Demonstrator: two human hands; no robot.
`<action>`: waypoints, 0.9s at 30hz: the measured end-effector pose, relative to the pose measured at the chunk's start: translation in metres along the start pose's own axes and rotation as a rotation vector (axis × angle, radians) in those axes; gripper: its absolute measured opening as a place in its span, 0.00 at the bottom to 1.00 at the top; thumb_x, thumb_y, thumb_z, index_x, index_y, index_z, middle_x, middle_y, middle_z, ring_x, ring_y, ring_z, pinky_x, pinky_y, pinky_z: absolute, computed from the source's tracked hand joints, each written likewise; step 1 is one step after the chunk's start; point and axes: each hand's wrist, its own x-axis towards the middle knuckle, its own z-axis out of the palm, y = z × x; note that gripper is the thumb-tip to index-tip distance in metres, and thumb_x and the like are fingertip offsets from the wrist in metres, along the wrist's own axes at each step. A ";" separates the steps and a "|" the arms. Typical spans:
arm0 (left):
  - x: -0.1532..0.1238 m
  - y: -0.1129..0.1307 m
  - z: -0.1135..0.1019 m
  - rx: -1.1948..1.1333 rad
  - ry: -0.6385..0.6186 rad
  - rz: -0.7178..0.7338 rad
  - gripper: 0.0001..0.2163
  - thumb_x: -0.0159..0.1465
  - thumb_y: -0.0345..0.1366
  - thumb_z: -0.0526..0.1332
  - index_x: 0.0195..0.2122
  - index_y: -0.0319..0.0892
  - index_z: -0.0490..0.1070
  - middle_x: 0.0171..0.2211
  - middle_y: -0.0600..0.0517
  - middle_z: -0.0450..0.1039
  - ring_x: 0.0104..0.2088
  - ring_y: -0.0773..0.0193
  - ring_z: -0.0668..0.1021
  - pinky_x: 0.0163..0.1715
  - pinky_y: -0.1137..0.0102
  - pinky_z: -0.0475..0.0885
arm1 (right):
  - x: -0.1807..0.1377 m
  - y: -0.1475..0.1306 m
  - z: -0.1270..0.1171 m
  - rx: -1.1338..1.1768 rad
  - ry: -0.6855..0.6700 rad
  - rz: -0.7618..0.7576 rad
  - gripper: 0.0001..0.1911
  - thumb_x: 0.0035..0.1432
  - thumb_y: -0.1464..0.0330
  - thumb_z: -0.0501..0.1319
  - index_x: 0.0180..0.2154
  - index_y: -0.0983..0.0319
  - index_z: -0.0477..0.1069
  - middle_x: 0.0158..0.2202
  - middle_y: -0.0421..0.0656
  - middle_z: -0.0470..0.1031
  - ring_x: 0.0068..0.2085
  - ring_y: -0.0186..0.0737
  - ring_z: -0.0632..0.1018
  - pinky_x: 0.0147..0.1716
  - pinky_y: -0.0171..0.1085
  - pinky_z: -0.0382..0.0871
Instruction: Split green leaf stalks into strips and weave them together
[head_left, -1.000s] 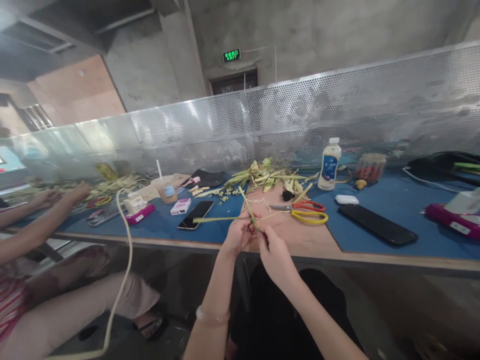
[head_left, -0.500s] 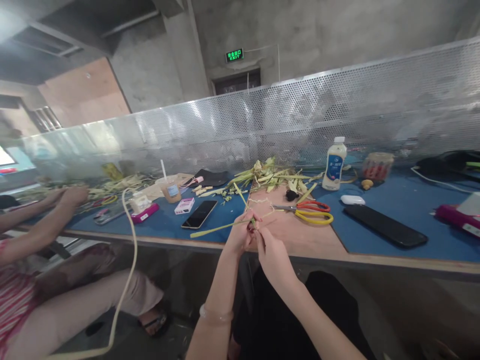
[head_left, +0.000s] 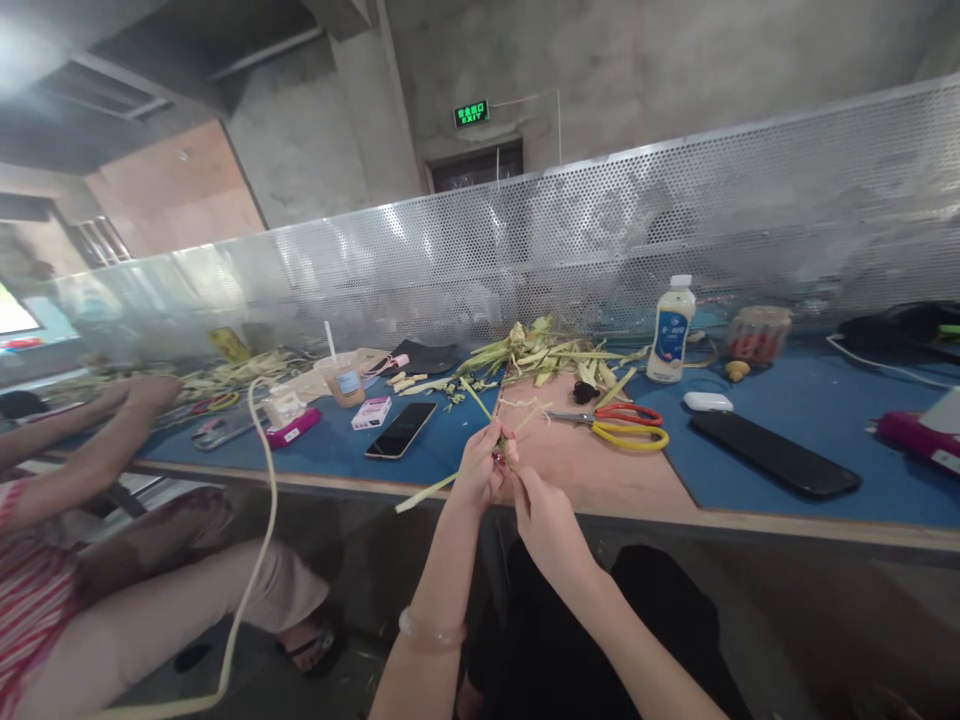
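Note:
Over the table's front edge, my left hand (head_left: 480, 468) is closed around pale green plant strips. One strip (head_left: 424, 494) sticks out to the lower left of it, and another strip (head_left: 475, 399) points up and away. My right hand (head_left: 543, 508) is pinched shut against the left one, its thumb and fingertips on the same small bunch. Exactly how the strips cross between the fingertips is hidden. Just beyond the hands, thin curly fibres (head_left: 525, 404) lie on the brown board. To the right are scissors (head_left: 630, 432) with red and yellow handles.
Behind lies a heap of leaf strips (head_left: 540, 350). A phone (head_left: 401, 430), a small box (head_left: 371, 413) and a drink cup (head_left: 345, 382) stand left. A bottle (head_left: 670, 335), earbud case (head_left: 708, 402) and black phone-like slab (head_left: 772, 453) are right. Another person's hands (head_left: 150, 395) work far left.
The strip at the lower left has swung downward and now points below the table edge. My hands stay together, with slight finger shifts. The view has moved very little.

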 end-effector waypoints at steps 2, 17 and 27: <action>-0.001 0.001 0.001 0.002 -0.018 -0.009 0.16 0.52 0.47 0.61 0.23 0.36 0.64 0.14 0.58 0.55 0.16 0.76 0.60 0.17 0.78 0.54 | 0.000 0.002 -0.002 -0.006 0.001 0.029 0.14 0.61 0.70 0.44 0.32 0.64 0.65 0.24 0.44 0.73 0.23 0.38 0.73 0.21 0.32 0.56; -0.011 0.008 0.009 0.091 -0.151 -0.199 0.19 0.53 0.43 0.61 0.44 0.36 0.70 0.20 0.55 0.65 0.18 0.75 0.64 0.18 0.78 0.59 | 0.021 0.023 -0.029 -0.064 0.211 -0.219 0.08 0.57 0.69 0.51 0.38 0.61 0.67 0.40 0.47 0.69 0.42 0.44 0.67 0.41 0.44 0.61; -0.007 0.001 0.003 0.133 -0.049 0.007 0.19 0.52 0.37 0.61 0.45 0.39 0.66 0.26 0.52 0.70 0.23 0.70 0.70 0.24 0.74 0.63 | 0.031 0.036 -0.017 0.165 0.209 -0.154 0.07 0.57 0.69 0.52 0.32 0.61 0.68 0.32 0.44 0.68 0.30 0.35 0.70 0.29 0.33 0.65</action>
